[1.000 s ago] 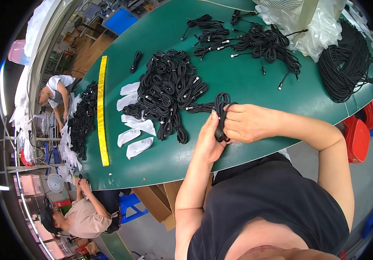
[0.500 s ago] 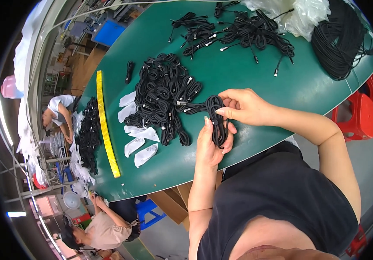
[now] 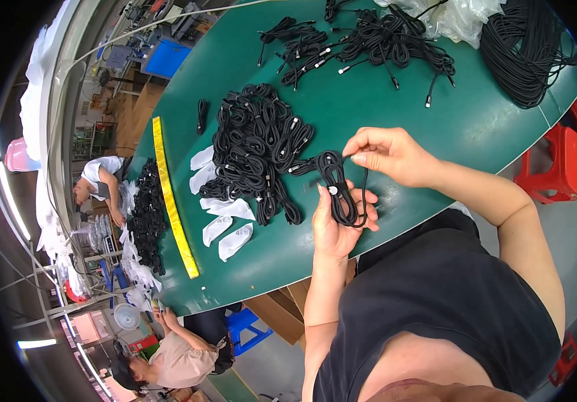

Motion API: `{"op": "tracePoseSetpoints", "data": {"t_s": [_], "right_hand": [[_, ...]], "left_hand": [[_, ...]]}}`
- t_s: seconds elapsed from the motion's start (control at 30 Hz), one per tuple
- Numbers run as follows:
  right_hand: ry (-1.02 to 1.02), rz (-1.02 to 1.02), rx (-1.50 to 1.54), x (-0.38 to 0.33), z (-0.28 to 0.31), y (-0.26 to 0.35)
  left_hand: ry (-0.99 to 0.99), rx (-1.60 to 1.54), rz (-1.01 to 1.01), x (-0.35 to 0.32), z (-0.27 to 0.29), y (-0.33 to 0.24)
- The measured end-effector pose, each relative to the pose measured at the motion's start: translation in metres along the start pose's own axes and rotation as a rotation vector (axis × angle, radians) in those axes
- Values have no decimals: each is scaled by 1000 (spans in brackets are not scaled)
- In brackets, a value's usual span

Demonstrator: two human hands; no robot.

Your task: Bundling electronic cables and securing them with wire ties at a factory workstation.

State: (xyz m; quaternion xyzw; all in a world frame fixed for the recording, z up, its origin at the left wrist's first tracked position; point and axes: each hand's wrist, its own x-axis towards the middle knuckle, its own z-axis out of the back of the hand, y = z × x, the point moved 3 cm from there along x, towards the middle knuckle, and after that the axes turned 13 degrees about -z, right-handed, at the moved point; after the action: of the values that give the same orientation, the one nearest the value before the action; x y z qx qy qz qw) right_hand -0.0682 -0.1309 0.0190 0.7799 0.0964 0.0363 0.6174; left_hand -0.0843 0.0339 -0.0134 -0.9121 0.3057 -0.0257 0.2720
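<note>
My left hand (image 3: 334, 236), palm up near the table's front edge, is closed on a coiled black cable (image 3: 334, 175), thumb on one side and fingers behind. A small pale round spot shows on the coil. Just right of its top, my right hand (image 3: 399, 157) pinches a loose strand of the same cable, which runs down past the left fingertips. The exact end between the right fingers is hidden. Close beyond the coil lies a heap of bundled black cables (image 3: 258, 144), one bundle reaching close to the held coil.
White pouches (image 3: 236, 242) lie left of the heap on the green table (image 3: 362, 100). A yellow strip (image 3: 174, 197) divides off more black cables (image 3: 146, 218). Looser cables (image 3: 395, 43), clear plastic bags and a large black coil (image 3: 523, 57) lie far right. Two people work at left; red stools (image 3: 556, 164) stand right.
My right hand has moved from the coil's middle up and to the right, drawing a strand away from it. The left hand keeps hold of the coil. The whole view has shifted slightly.
</note>
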Motion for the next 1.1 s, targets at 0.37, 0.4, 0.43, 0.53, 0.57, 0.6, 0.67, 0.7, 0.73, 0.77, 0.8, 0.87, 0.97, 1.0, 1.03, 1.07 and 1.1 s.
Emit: {"op": "tracePoseSetpoints", "data": {"t_s": [0.37, 0.4, 0.43, 0.53, 0.57, 0.6, 0.67, 0.7, 0.73, 0.77, 0.8, 0.87, 0.97, 1.0, 1.03, 1.07, 1.1], "right_hand": [[5, 474, -815, -8, -3, 18], [9, 474, -816, -9, -5, 18], [26, 450, -755, -9, -5, 19], [75, 351, -616, -12, -7, 26], [104, 277, -538, -14, -6, 28], [104, 277, -538, -16, -6, 30], [230, 95, -238, -19, -7, 30], [233, 94, -238, -21, -6, 36], [275, -19, -246, -23, -6, 40], [311, -134, -252, -25, -6, 39], [309, -135, -252, -25, -6, 37], [316, 254, -579, -27, -11, 40], [192, 571, -1067, -32, -14, 44], [146, 768, -1209, -36, -17, 45], [144, 765, -1209, -37, -17, 45], [173, 828, -1288, -38, -19, 42], [201, 891, -1367, -39, -20, 40]], "left_hand": [[219, 240, -21, -7, -10, -5], [235, 265, -9, -8, -11, -5], [231, 264, -10, -10, -12, -4], [288, 287, 17, -11, -13, -3], [288, 286, 16, -11, -14, -3], [284, 323, 45, -11, -15, -3], [278, 360, 72, -11, -15, -1], [260, 389, 54, -12, -13, -1], [242, 417, 35, -12, -12, -2], [242, 416, 37, -12, -11, -1], [245, 438, 39, -12, -11, 0], [247, 459, 40, -13, -9, 0], [241, 461, 146, -15, -4, 1], [269, 394, 177, -15, -4, 1], [297, 327, 209, -15, -5, 2], [296, 326, 209, -14, -7, 2], [285, 318, 231, -14, -11, 1]]}}
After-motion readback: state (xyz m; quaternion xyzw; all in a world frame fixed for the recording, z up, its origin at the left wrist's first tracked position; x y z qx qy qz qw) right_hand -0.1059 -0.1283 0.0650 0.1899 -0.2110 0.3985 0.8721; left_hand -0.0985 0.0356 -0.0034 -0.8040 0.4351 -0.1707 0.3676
